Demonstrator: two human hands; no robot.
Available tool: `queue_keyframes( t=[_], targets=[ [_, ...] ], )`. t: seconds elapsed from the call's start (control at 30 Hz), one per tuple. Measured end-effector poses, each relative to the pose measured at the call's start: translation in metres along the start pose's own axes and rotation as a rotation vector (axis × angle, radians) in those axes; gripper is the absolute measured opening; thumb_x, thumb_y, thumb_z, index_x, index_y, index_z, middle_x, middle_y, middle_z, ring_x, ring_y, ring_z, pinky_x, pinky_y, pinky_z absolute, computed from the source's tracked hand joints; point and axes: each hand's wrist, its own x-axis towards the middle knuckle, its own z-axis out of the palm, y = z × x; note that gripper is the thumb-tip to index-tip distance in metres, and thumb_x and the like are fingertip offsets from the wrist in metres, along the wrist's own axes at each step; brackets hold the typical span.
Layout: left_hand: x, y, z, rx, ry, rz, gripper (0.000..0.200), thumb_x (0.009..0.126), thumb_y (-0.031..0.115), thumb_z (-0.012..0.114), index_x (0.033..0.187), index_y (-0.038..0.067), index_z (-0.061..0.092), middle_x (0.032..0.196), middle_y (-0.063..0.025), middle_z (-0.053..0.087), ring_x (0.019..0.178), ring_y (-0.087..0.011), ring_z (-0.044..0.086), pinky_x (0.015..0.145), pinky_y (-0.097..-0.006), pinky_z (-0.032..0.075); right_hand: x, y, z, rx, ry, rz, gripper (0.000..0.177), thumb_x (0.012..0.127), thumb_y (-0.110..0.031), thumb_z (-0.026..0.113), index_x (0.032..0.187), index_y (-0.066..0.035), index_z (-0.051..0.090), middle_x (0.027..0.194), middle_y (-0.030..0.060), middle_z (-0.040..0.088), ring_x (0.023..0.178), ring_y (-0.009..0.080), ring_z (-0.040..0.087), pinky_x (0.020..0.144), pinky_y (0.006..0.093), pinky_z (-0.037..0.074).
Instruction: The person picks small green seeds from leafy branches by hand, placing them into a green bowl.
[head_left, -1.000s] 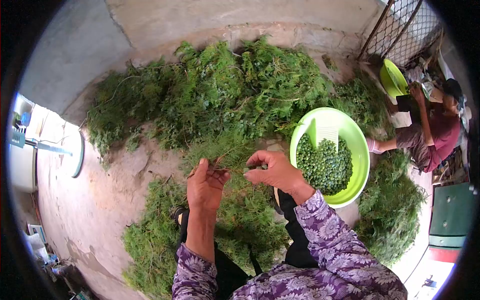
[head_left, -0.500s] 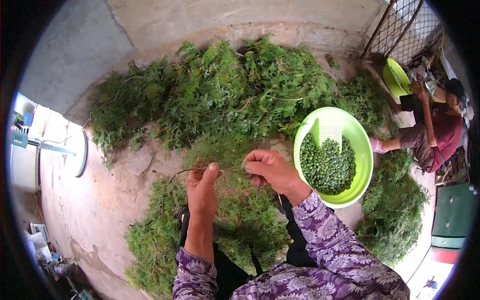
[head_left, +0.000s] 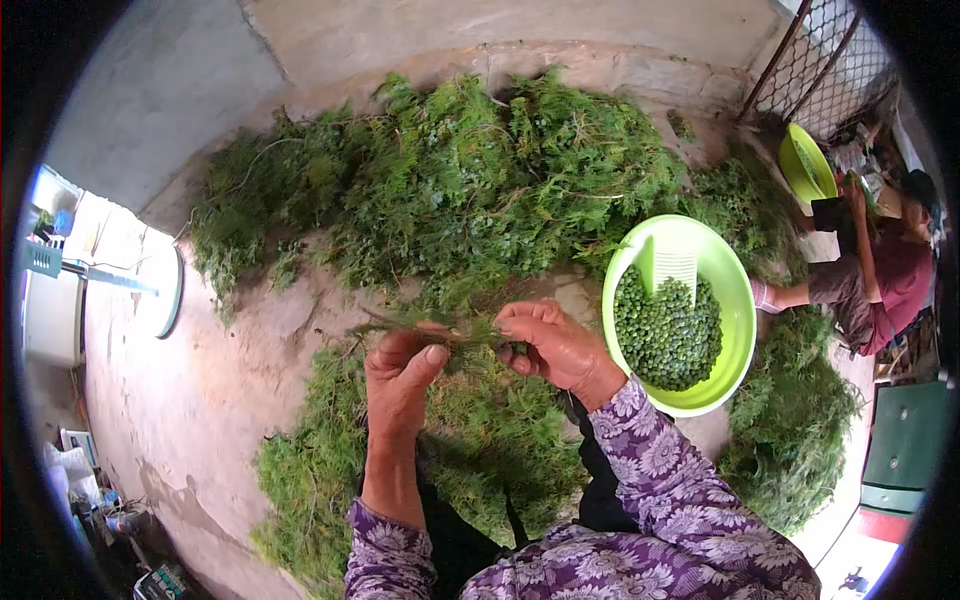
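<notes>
My left hand is closed on the stem end of a thin green evergreen sprig, its twig poking out to the left. Fingertips of my right hand pinch the sprig's other end; small dark round bits show under them, too blurred to name. Close by on the right stands a light green basin with a built-in ribbed washboard panel. Many small green berries fill its lower part. Cut leafy branches lie on the ground below my hands, between my legs.
A long heap of evergreen branches runs along the wall. More branches lie right of the basin. A seated person works at the far right beside another green basin. A pedestal fan stands at left.
My left hand has turned, and a leafier stretch of sprig now shows between my hands. The right hand stays pinched near it. The other person's raised hand has lowered.
</notes>
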Motion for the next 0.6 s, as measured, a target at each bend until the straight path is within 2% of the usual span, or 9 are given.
queue_keyframes(
  t=[0.13,0.2,0.33,0.43,0.5,0.6],
  targets=[
    [-0.003,0.004,-0.005,0.006,0.000,-0.050,0.025,0.073,0.017,0.066,0.091,0.000,0.061,0.081,-0.0034,0.061,0.071,-0.0120,0.053,0.067,-0.0275,0.041,0.005,0.006,0.005,-0.050,-0.064,0.003,0.014,0.083,-0.020,0.054,0.076,-0.008,0.056,0.062,-0.0030,0.051,0.046,0.0040,0.045,0.039,0.0161,0.031],
    [-0.004,0.010,-0.001,-0.011,-0.026,-0.139,0.022,0.073,0.019,0.068,0.085,0.001,0.063,0.071,-0.0012,0.059,0.059,-0.0083,0.050,0.057,-0.0220,0.038,0.006,0.007,0.010,-0.082,-0.054,0.019,0.015,0.083,-0.019,0.053,0.074,-0.007,0.055,0.059,-0.0030,0.051,0.045,0.0037,0.043,0.039,0.0167,0.031],
    [-0.005,0.006,-0.005,-0.058,0.063,-0.177,0.017,0.076,0.015,0.064,0.083,0.000,0.062,0.073,-0.0039,0.060,0.060,-0.0107,0.053,0.056,-0.0242,0.041,0.006,0.011,0.017,-0.062,-0.086,-0.007,0.017,0.083,-0.020,0.052,0.073,-0.007,0.055,0.058,-0.0032,0.050,0.043,0.0035,0.042,0.038,0.0171,0.031],
    [-0.003,0.000,-0.011,-0.233,0.094,-0.201,0.013,0.080,0.013,0.059,0.081,0.000,0.060,0.073,-0.0053,0.060,0.059,-0.0130,0.054,0.055,-0.0265,0.044,0.005,0.010,0.023,-0.044,-0.084,-0.015,0.016,0.081,-0.019,0.052,0.073,-0.006,0.055,0.059,-0.0010,0.051,0.044,0.0047,0.043,0.039,0.0172,0.032],
    [0.002,-0.009,-0.022,-0.350,0.207,-0.237,0.013,0.082,0.012,0.057,0.080,0.000,0.058,0.074,-0.0061,0.060,0.061,-0.0149,0.056,0.055,-0.0278,0.045,0.005,0.008,0.019,0.149,-0.237,-0.012,0.010,0.075,-0.010,0.050,0.077,-0.001,0.053,0.062,0.0062,0.053,0.046,0.0111,0.046,0.037,0.0187,0.031],
    [0.010,-0.012,-0.051,-0.532,0.253,-0.143,0.015,0.084,0.016,0.055,0.083,0.001,0.057,0.076,-0.0076,0.061,0.062,-0.0162,0.056,0.055,-0.0289,0.045,-0.004,-0.001,0.011,0.280,-0.349,-0.112,0.011,0.075,-0.010,0.047,0.079,-0.002,0.054,0.069,0.0072,0.056,0.049,0.0081,0.048,0.037,0.0165,0.032]
  ],
)
